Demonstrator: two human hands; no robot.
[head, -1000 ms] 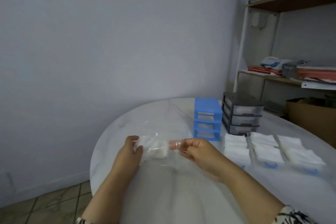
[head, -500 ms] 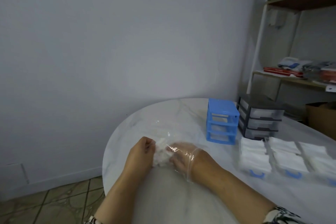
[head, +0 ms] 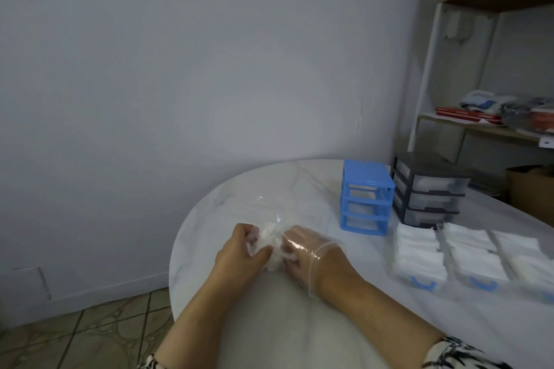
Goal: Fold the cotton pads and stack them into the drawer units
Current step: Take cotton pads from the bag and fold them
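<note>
- Left hand (head: pixel 239 252): fingers curled, gripping clear plastic bag (head: pixel 271 219) of cotton pads (head: pixel 269 244) on white table (head: pixel 329 323).
- Right hand (head: pixel 308 252): inside bag, fingers bent; grip unclear.
- Blue drawer unit (head: pixel 366 198) and grey drawer unit (head: pixel 427 190): side by side, near.

Left hand (head: pixel 239 252) grips clear bag (head: pixel 269 231) holding white cotton pads (head: pixel 269 244); right hand (head: pixel 305 252) inside bag, on pads. Blue drawer unit (head: pixel 366 198), grey drawer unit (head: pixel 428 190) beyond right hand on desk (head: pixel 299 323).
</note>
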